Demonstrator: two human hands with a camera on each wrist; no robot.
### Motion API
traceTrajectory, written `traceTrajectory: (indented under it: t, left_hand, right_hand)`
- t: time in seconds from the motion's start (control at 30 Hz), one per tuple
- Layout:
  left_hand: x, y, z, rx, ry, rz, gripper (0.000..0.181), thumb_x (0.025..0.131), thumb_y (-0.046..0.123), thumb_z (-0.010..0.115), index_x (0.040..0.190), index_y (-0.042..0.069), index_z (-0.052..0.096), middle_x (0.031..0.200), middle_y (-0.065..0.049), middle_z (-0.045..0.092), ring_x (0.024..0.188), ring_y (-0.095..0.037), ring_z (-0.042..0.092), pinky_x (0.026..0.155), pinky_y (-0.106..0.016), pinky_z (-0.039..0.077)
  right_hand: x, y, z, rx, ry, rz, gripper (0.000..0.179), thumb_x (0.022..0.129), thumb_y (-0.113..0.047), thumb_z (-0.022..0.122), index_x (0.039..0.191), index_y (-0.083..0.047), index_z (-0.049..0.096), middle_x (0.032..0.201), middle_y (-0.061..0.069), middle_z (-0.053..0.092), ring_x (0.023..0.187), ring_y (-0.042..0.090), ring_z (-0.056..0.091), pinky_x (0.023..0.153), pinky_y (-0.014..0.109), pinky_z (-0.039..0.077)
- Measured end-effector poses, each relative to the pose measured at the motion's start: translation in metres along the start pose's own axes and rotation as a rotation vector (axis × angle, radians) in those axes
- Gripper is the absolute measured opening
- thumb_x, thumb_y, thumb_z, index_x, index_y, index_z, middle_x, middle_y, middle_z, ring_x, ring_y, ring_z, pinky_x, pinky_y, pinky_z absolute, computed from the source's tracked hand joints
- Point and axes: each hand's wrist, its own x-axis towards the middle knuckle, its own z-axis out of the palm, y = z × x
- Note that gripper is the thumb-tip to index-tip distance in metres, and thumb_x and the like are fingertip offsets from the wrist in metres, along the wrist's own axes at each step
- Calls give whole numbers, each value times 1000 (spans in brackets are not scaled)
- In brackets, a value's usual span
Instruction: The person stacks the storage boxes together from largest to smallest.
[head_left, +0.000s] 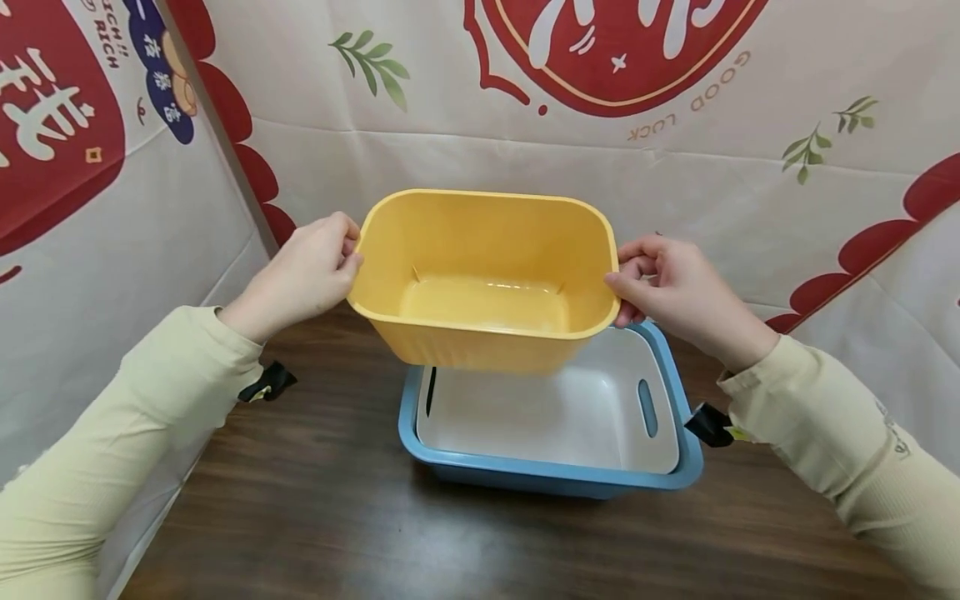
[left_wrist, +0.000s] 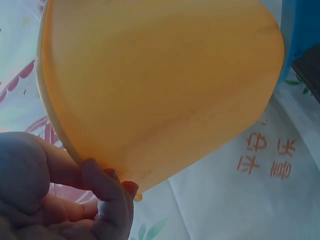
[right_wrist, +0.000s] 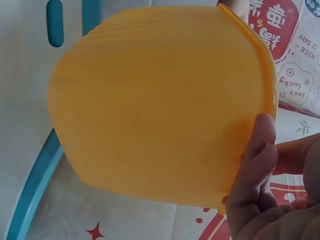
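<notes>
Both hands hold a yellow plastic bin by the rim at its two short ends. The left hand pinches the left end, with the fingertips under the lip in the left wrist view. At the opposite end the right hand grips the rim between thumb and fingers. Nothing lies inside the yellow bin. Below and behind it sits a white bin with oval handle slots, nested inside a larger blue bin. The yellow bin hides the far left part of both.
The blue bin stands on a dark wooden table. White printed cloth with red patterns hangs at the back and both sides. A black strap end sticks out near the right sleeve, another near the left.
</notes>
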Motion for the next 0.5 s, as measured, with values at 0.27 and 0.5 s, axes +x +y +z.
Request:
traceTrajectory:
  t: [0.27, 0.5]
  left_hand:
    - [2, 12, 15, -48, -60, 23, 18, 88, 6, 48, 102, -4, 48, 92, -16, 52, 79, -25, 51, 67, -35, 47]
    - [3, 17, 32, -87, -125, 47, 18, 89, 6, 48, 102, -6, 47, 90, -15, 50, 76, -25, 49, 65, -32, 45]
  right_hand:
    - [-18, 20, -6, -18, -14, 6, 35, 89, -11, 55, 117, 6, 44, 81, 18, 58, 59, 18, 62, 59, 23, 53]
    - [-30, 35, -10, -23, -18, 50, 36, 89, -12, 55, 118, 7, 43, 83, 18, 59, 61, 18, 62, 59, 23, 53]
